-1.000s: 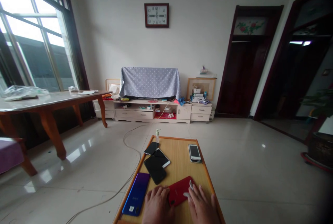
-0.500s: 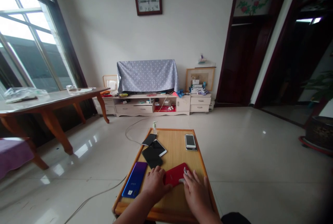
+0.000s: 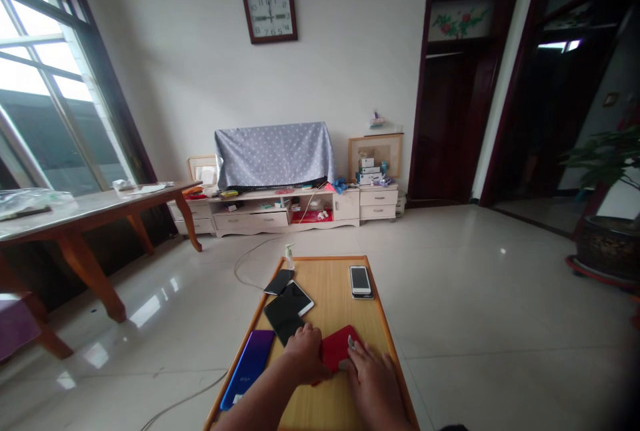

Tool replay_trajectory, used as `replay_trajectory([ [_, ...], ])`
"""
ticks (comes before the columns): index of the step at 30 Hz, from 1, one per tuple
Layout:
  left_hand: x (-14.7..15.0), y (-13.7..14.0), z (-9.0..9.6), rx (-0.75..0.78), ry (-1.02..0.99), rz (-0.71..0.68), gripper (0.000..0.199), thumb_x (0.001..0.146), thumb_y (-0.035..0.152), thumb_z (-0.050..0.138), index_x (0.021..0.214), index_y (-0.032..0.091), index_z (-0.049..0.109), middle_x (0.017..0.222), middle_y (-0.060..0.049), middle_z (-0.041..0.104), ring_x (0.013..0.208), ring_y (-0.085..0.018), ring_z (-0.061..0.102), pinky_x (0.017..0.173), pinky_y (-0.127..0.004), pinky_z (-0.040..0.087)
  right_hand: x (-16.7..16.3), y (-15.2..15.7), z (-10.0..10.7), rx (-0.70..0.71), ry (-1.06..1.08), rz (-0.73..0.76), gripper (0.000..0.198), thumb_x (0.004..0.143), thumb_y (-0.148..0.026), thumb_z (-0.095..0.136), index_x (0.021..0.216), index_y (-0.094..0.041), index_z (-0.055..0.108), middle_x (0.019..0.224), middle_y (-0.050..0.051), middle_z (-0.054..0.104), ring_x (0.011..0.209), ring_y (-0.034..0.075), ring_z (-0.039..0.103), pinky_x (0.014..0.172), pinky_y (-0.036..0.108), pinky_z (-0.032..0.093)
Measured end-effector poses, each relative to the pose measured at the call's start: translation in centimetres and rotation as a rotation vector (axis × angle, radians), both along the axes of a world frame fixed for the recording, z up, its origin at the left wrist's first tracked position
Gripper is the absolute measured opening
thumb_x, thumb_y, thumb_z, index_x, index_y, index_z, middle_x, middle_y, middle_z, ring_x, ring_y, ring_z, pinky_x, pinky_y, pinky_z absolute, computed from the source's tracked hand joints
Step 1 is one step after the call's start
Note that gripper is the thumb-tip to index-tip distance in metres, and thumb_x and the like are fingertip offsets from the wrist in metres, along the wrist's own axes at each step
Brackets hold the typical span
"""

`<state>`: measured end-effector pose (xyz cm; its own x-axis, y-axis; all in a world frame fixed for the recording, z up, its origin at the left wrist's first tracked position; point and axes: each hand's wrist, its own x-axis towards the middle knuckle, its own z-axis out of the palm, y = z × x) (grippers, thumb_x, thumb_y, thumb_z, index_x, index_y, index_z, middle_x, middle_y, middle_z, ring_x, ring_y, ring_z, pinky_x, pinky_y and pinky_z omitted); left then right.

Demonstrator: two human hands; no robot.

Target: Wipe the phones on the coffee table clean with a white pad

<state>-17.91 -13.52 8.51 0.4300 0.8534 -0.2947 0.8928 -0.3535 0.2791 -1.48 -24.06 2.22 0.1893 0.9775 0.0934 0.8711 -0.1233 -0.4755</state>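
A red phone [image 3: 338, 347] lies back up on the small wooden table [image 3: 327, 284]. My left hand [image 3: 304, 356] grips its left side, the thumb along the near edge. My right hand [image 3: 374, 377] presses a small grey cloth [image 3: 351, 342] against the phone's right part; most of the cloth is hidden under the fingers. Left of my left arm lies a blue-purple phone [image 3: 249, 365]. Beyond my left hand, a dark phone [image 3: 283, 319] overlaps a white-edged phone [image 3: 301, 299], next to another black phone [image 3: 279, 281].
A white phone [image 3: 359, 279] rests on another device at the table's far right. A clear pump bottle [image 3: 289, 257] stands at the far left corner. A cable [image 3: 187, 399] runs over the floor. Farther off are a low cabinet [image 3: 250, 220], a larger table [image 3: 107, 207] and a potted plant [image 3: 607, 244].
The camera view has turned slightly right and up. My right hand with the cloth has shifted a little over the red phone, while my left hand keeps its grip.
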Motion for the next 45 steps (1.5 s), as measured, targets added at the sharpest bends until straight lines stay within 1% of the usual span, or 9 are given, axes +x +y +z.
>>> replay_trajectory([
  [9, 0.8, 0.5, 0.6, -0.011, 0.021, -0.034, 0.088, 0.038, 0.057, 0.090, 0.112, 0.017, 0.063, 0.132, -0.017, 0.058, 0.123, -0.040, 0.054, 0.096, -0.042, 0.047, 0.4, -0.1, 0.9, -0.022, 0.044, -0.002, 0.048, 0.097, -0.042, 0.037, 0.137, -0.033, 0.060, 0.149, 0.001, 0.051, 0.140, 0.031, 0.045, 0.118, 0.053, 0.026],
  [15, 1.3, -0.1, 0.6, -0.011, 0.030, -0.021, 0.107, 0.038, 0.051, 0.092, 0.130, 0.014, 0.054, 0.144, -0.021, 0.049, 0.134, -0.041, 0.045, 0.104, -0.043, 0.043, 0.8, -0.3, 1.1, -0.040, 0.034, 0.008, 0.048, 0.096, -0.037, 0.038, 0.138, -0.031, 0.060, 0.149, 0.004, 0.051, 0.139, 0.030, 0.046, 0.117, 0.052, 0.028],
  [21, 1.9, -1.5, 1.0, 0.069, 0.040, -0.019, 0.106, 0.042, 0.043, 0.091, 0.136, 0.018, 0.049, 0.137, -0.015, 0.056, 0.127, -0.036, 0.051, 0.105, -0.043, 0.042, 1.3, -0.5, 0.8, 0.027, 0.095, -0.010, 0.044, 0.094, -0.026, 0.038, 0.128, -0.030, 0.066, 0.145, 0.003, 0.057, 0.136, 0.027, 0.050, 0.117, 0.049, 0.030],
  [24, 2.2, -2.3, 1.7, 0.140, 0.039, 0.004, 0.090, 0.043, 0.036, 0.090, 0.125, 0.020, 0.057, 0.134, -0.013, 0.057, 0.124, -0.036, 0.053, 0.103, -0.043, 0.042, 1.5, -0.8, 0.9, 0.104, 0.144, -0.054, 0.044, 0.095, -0.022, 0.034, 0.117, -0.027, 0.072, 0.129, 0.005, 0.069, 0.122, 0.025, 0.061, 0.107, 0.042, 0.041],
  [28, 1.9, -3.3, 2.8, 0.234, 0.007, -0.001, 0.038, 0.069, 0.031, 0.071, 0.106, 0.024, 0.061, 0.123, -0.008, 0.061, 0.117, -0.029, 0.057, 0.095, -0.038, 0.043, 2.0, -1.1, 1.5, 0.172, 0.272, -0.140, 0.041, 0.093, -0.023, 0.037, 0.111, -0.024, 0.074, 0.108, 0.008, 0.076, 0.103, 0.024, 0.070, 0.091, 0.034, 0.050],
  [31, 1.3, -4.2, 3.2, 0.299, -0.031, -0.050, 0.018, 0.082, 0.027, 0.056, 0.100, 0.027, 0.060, 0.116, -0.004, 0.061, 0.110, -0.023, 0.058, 0.090, -0.033, 0.042, 2.5, -1.2, 1.8, 0.207, 0.470, -0.190, 0.038, 0.092, -0.031, 0.041, 0.108, -0.025, 0.074, 0.107, 0.006, 0.076, 0.101, 0.022, 0.071, 0.087, 0.030, 0.052],
  [36, 0.6, -5.6, 2.2, 0.353, -0.039, -0.159, 0.016, 0.090, 0.029, 0.046, 0.096, 0.027, 0.060, 0.113, -0.005, 0.061, 0.106, -0.022, 0.056, 0.089, -0.034, 0.042, 3.2, -1.0, 0.8, 0.319, 0.653, -0.277, 0.044, 0.090, -0.047, 0.042, 0.107, -0.023, 0.074, 0.113, 0.007, 0.075, 0.108, 0.024, 0.069, 0.092, 0.031, 0.053],
  [41, 0.8, -7.2, 0.0, 0.326, -0.002, -0.207, 0.020, 0.085, 0.027, 0.050, 0.101, 0.026, 0.062, 0.116, -0.007, 0.061, 0.108, -0.026, 0.056, 0.092, -0.039, 0.044, 3.1, -1.0, -0.2, 0.398, 0.759, -0.310, 0.050, 0.088, -0.058, 0.044, 0.108, -0.022, 0.072, 0.112, 0.009, 0.075, 0.106, 0.026, 0.070, 0.092, 0.033, 0.054],
  [45, 0.9, -8.0, -0.8, 0.313, 0.012, -0.216, 0.023, 0.086, 0.027, 0.048, 0.103, 0.025, 0.063, 0.118, -0.008, 0.061, 0.110, -0.028, 0.054, 0.094, -0.042, 0.045, 2.9, -1.4, -0.4, 0.405, 0.771, -0.305, 0.050, 0.088, -0.059, 0.045, 0.108, -0.021, 0.071, 0.111, 0.009, 0.075, 0.103, 0.026, 0.071, 0.089, 0.034, 0.055],
])
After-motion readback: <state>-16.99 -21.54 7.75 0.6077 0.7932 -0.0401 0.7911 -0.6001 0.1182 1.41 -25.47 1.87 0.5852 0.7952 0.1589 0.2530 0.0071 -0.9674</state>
